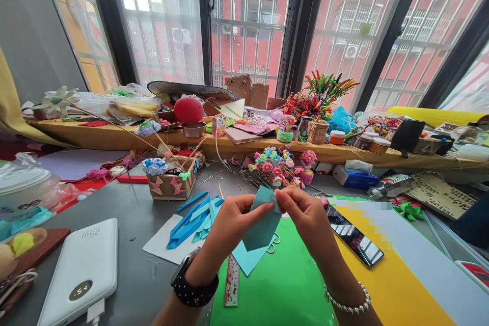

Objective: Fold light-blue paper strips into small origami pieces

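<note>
A teal sheet of folding paper (263,229) is held up in front of me between both hands. My left hand (239,219) pinches it from the left, thumb lying across its face. At the paper's upper right edge, the thumb and fingers of my right hand (303,209) press together on it. Below lies a light blue paper square (247,260), partly hidden by the held sheet, with scissors (273,242) whose handle loops show beside it. A patterned ruler (232,281) rests on the green sheet (282,290). Folded blue paper strips (191,221) lie left of my left hand.
A white power bank (82,265) lies at the left and a phone (355,237) at the right on yellow paper (405,285). Behind stand a cardboard box (171,186) and a bunch of small craft flowers (273,163). A cluttered ledge (244,148) runs below the windows.
</note>
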`<state>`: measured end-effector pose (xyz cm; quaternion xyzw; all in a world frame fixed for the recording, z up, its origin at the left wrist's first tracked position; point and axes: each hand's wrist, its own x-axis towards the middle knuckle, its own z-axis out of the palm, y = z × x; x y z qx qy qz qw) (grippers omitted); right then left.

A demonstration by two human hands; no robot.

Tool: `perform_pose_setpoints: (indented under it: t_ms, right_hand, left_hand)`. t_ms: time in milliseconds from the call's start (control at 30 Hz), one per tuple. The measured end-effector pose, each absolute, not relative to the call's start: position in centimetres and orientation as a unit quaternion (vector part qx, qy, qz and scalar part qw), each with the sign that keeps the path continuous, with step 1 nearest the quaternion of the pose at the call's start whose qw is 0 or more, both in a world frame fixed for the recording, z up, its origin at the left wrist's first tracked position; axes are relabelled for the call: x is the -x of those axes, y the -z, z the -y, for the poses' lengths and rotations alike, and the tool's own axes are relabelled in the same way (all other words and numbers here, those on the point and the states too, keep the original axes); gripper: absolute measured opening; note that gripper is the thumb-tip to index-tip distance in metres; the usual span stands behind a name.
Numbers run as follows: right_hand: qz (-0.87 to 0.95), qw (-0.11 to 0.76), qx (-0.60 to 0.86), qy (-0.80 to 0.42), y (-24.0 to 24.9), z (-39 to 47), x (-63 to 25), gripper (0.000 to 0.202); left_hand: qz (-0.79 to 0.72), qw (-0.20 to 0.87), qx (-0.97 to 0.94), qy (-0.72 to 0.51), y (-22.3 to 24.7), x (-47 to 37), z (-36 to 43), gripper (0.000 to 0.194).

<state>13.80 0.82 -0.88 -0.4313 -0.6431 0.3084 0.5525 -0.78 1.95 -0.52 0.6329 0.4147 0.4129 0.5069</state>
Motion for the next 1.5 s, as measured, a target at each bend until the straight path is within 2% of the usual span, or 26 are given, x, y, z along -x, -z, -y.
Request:
perform_pose_setpoints:
  t_ms: [333, 567, 733, 1033, 1333, 1500]
  right_hand:
    - [0.653, 0.555, 0.42, -0.298, 1.0, -0.7, -13.6, 0.017]
    - [0.725, 0.527, 0.431, -0.102, 1.3, -1.0, -13.4, 0.017]
    - [0.735, 0.508, 0.448, -0.04, 1.6, -1.0, -13.2, 0.022]
    - [0.743, 0.471, 0.454, -0.14, 1.0, -0.8, -13.9, 0.03]
    - [0.742, 0.472, 0.459, -0.127, 0.9, -0.9, -14.1, 0.028]
    - [0.743, 0.466, 0.466, -0.114, 1.1, -0.9, -14.1, 0.027]
  left_hand:
    - [-0.417, 0.5, -0.643, -0.403, 0.6, 0.8, -2.2, 0.035]
    - [-0.402, 0.508, -0.665, -0.37, 0.7, 1.0, -2.1, 0.034]
    - [-0.393, 0.508, -0.676, -0.361, 0.5, 0.9, -1.7, 0.033]
    - [-0.412, 0.501, -0.651, -0.394, 0.5, 0.8, -1.8, 0.038]
    - [-0.428, 0.511, -0.634, -0.393, 0.7, 0.8, -2.0, 0.042]
    - [-0.415, 0.513, -0.644, -0.387, 0.7, 0.7, -1.9, 0.038]
